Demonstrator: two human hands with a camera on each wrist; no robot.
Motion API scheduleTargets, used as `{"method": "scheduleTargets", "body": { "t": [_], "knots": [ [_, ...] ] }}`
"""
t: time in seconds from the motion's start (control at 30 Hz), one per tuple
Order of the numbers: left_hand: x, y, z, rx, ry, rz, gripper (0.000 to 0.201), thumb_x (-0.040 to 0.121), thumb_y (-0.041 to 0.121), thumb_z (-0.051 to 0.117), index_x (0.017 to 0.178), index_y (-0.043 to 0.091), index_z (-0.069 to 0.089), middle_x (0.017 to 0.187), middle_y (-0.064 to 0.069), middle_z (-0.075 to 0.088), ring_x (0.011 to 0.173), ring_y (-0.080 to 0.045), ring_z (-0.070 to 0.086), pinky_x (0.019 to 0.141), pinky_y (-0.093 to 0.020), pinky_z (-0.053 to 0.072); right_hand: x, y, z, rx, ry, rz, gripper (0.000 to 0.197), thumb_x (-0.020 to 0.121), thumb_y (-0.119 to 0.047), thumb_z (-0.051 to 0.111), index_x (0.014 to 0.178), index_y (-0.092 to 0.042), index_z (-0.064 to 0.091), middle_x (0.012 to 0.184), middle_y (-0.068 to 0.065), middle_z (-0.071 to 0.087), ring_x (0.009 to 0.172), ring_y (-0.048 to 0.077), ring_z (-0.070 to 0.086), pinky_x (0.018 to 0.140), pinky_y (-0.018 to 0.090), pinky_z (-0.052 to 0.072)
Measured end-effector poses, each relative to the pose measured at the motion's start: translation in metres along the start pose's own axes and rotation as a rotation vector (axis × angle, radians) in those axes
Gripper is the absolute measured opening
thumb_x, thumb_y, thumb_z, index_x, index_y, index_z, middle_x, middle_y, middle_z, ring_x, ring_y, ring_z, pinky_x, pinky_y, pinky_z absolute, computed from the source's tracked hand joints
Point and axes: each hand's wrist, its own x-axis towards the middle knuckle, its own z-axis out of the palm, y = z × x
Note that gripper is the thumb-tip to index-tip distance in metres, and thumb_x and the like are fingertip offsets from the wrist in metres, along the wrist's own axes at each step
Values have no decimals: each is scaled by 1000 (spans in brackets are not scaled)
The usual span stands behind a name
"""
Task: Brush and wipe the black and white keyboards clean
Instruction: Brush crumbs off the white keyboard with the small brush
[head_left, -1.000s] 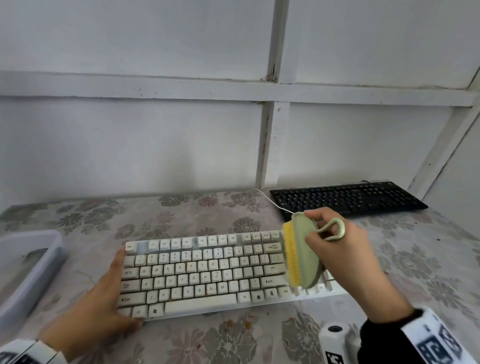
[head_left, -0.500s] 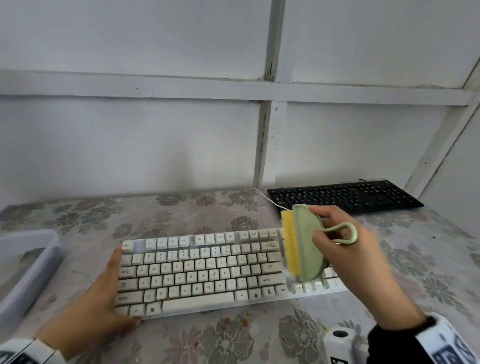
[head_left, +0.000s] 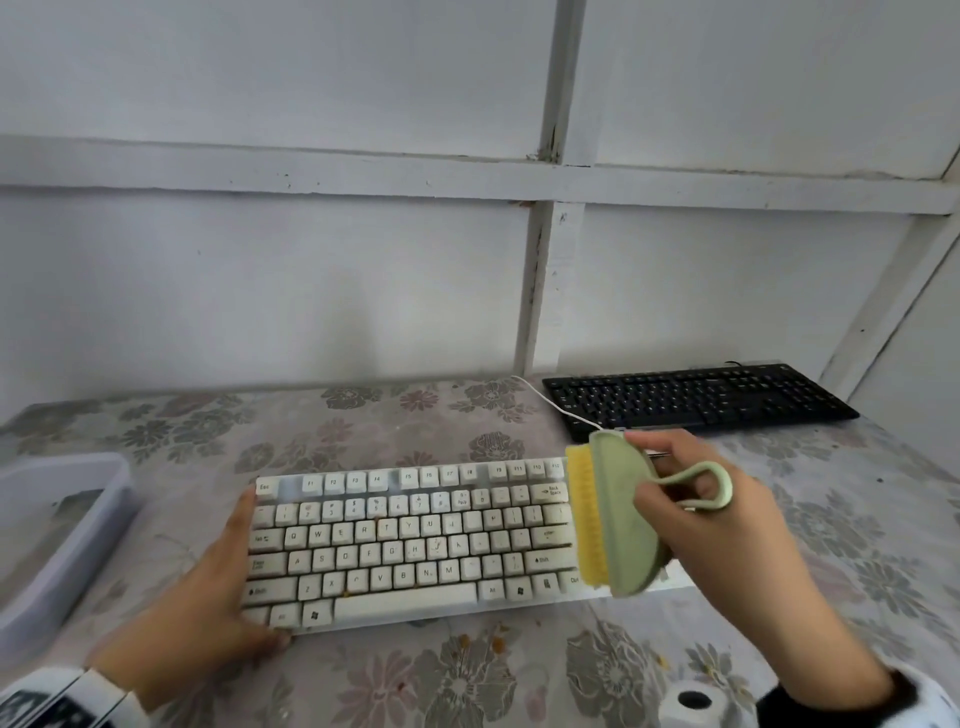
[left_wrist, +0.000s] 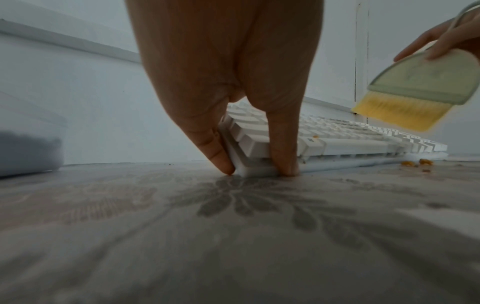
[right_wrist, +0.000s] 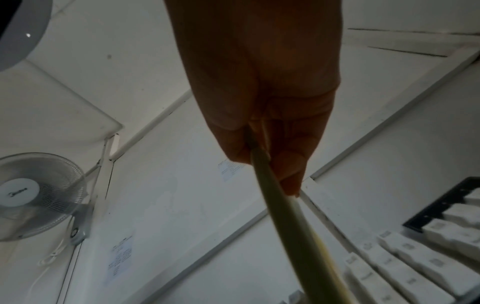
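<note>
The white keyboard (head_left: 415, 540) lies in the middle of the flowered tablecloth, with orange crumbs between its keys. My left hand (head_left: 223, 577) braces its left end, straight fingers along the side and thumb against the front edge; the left wrist view shows the left hand (left_wrist: 228, 82) straddling the near corner of the white keyboard (left_wrist: 350, 144). My right hand (head_left: 696, 525) grips a green brush (head_left: 618, 514) with yellow bristles, held on edge above the keyboard's right end, bristles facing left. The brush (left_wrist: 415, 86) hangs clear of the keys. The black keyboard (head_left: 696, 397) sits at the back right.
A pale plastic tub (head_left: 62, 519) stands at the left edge. Orange crumbs (head_left: 493, 639) lie on the cloth in front of the white keyboard. A white roll (head_left: 691, 701) is at the near edge by my right wrist. A white cable (head_left: 550, 400) runs back to the wall.
The brush has shifted slightly right and upward over the keyboard's right end. My left hand has kept its place on the left end.
</note>
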Motion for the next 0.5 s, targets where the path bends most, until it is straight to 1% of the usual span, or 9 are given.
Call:
{"method": "scheduleTargets", "body": {
  "t": [0.07, 0.13, 0.17, 0.2, 0.27, 0.37, 0.4, 0.43, 0.5],
  "knots": [
    [0, -1, -1, 4, -3, -10, 134, 49, 25, 81, 135, 49, -19, 136, 7, 36, 118, -9, 45, 98, -25, 40, 8, -3, 8, -12, 8, -9, 39, 86, -7, 55, 93, -45, 61, 74, 5, 66, 49, 19, 49, 44, 30, 43],
    [1, -1, -1, 17, -4, -25, 135, 48, 27, 81, 138, 45, -18, 139, 6, 34, 121, -11, 42, 102, -27, 38, 15, -2, 15, -57, -12, 4, 35, 88, -10, 53, 102, -41, 60, 77, 5, 67, 58, 29, 56, 49, 39, 47],
    [0, 0, -1, 25, -2, -29, 136, 48, 28, 81, 140, 41, -19, 140, 5, 33, 121, -11, 41, 103, -28, 37, 17, 0, 18, -83, -25, 18, 34, 88, -10, 52, 105, -39, 59, 77, 6, 66, 59, 31, 56, 50, 40, 47],
    [0, 1, 0, 30, 0, -30, 137, 48, 28, 81, 141, 39, -19, 140, 5, 33, 121, -11, 41, 104, -29, 36, 18, 3, 19, -106, -45, 35, 33, 87, -10, 52, 105, -37, 59, 76, 7, 66, 55, 29, 52, 49, 39, 46],
    [-2, 5, 0, 35, -9, -40, 136, 54, 24, 83, 137, 43, -23, 135, 8, 32, 119, -10, 41, 105, -30, 36, 14, 8, 20, -119, -111, 69, 31, 87, -9, 52, 101, -35, 59, 70, 8, 63, 49, 17, 43, 47, 34, 41],
    [-4, 9, -1, 43, -17, -47, 133, 59, 21, 83, 127, 50, -27, 129, 13, 29, 116, -7, 39, 105, -28, 35, 0, 14, 16, -97, -218, 130, 32, 87, -6, 53, 91, -37, 60, 53, -2, 53, 43, 8, 37, 43, 27, 37],
    [-5, 11, -1, 41, -16, -42, 132, 60, 21, 83, 124, 51, -27, 127, 14, 29, 113, -5, 40, 102, -26, 37, -5, 15, 13, -88, -245, 144, 32, 86, -6, 54, 89, -37, 61, 54, -2, 53, 43, 8, 36, 42, 24, 34],
    [-6, 14, -1, 36, -13, -28, 130, 61, 21, 83, 121, 54, -27, 125, 15, 31, 109, -2, 42, 97, -21, 39, -9, 15, 9, -80, -263, 153, 33, 86, -6, 55, 88, -38, 62, 57, 0, 55, 45, 9, 37, 42, 22, 33],
    [-6, 18, -1, 11, -8, -3, 126, 63, 20, 82, 111, 62, -26, 115, 23, 35, 95, 4, 47, 79, -9, 40, -13, 9, -1, -54, -267, 158, 33, 85, -6, 57, 86, -37, 65, 62, 6, 58, 46, 9, 39, 42, 20, 33]
  ]
}}
